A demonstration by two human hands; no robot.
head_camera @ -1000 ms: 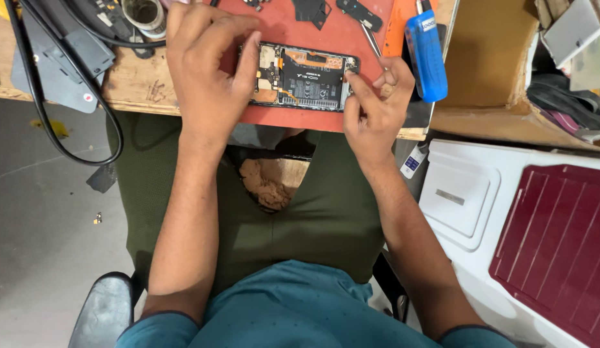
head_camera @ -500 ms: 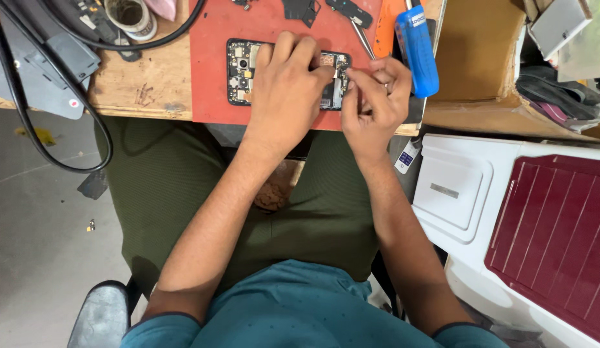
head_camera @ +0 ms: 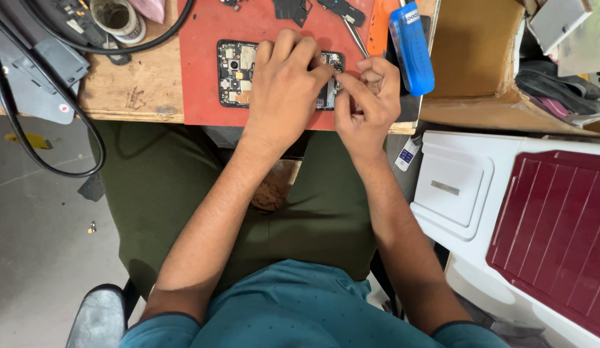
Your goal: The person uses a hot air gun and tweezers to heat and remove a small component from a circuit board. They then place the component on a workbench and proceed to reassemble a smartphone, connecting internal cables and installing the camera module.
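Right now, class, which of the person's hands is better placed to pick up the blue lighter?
Probably the right hand. It sits just beside the blue lighter on the red mat, while the left hand lies across the opened phone, farther away.

a: what carries it all?
b: a worn wooden bench [head_camera: 135, 90] — a red mat [head_camera: 203, 71] covers its middle.
a: and lying straight on the wood?
b: a tape roll [head_camera: 116, 16] and a black cable [head_camera: 129, 46] — left of the mat.
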